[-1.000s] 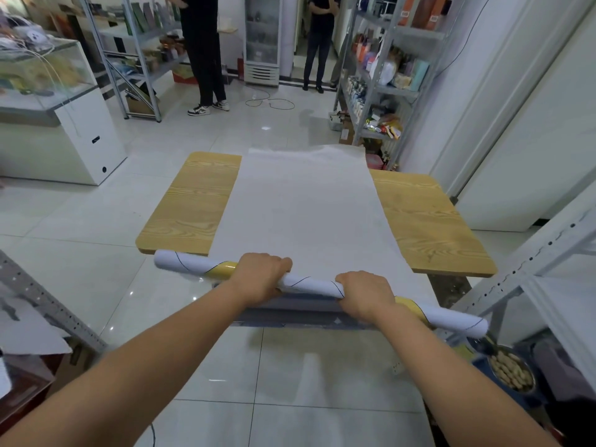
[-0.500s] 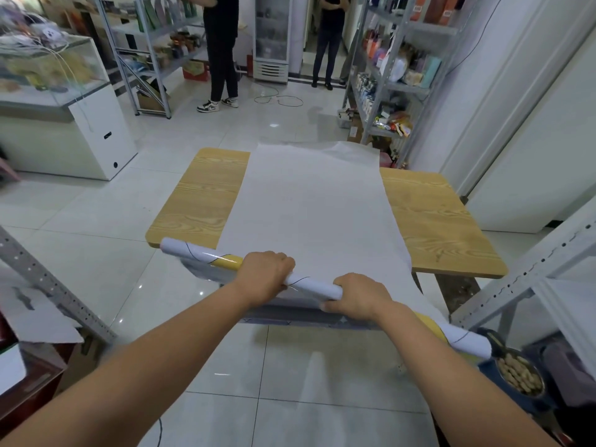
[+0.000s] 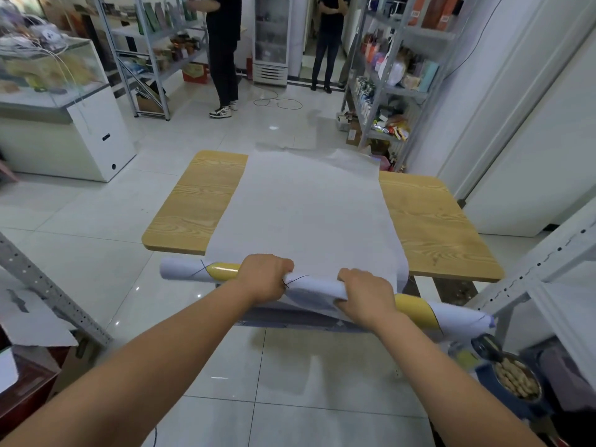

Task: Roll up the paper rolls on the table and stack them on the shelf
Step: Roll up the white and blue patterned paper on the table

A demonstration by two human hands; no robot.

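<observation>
A long sheet of white paper lies down the middle of a wooden table, its far end hanging past the far edge. Its near end is wound into a roll, white with yellow patches and thin dark lines, held just off the table's near edge. My left hand grips the roll left of centre. My right hand grips it right of centre. Both ends of the roll stick out past my hands. A white metal shelf stands at the right.
A grey shelf upright slants at the near left. A bowl of peanuts sits low at the right. Stocked racks and a white counter stand beyond the table. Two people stand at the far end.
The roll's left end has tipped up and its right end down a little. My hands have turned on the roll. The view has shifted slightly.
</observation>
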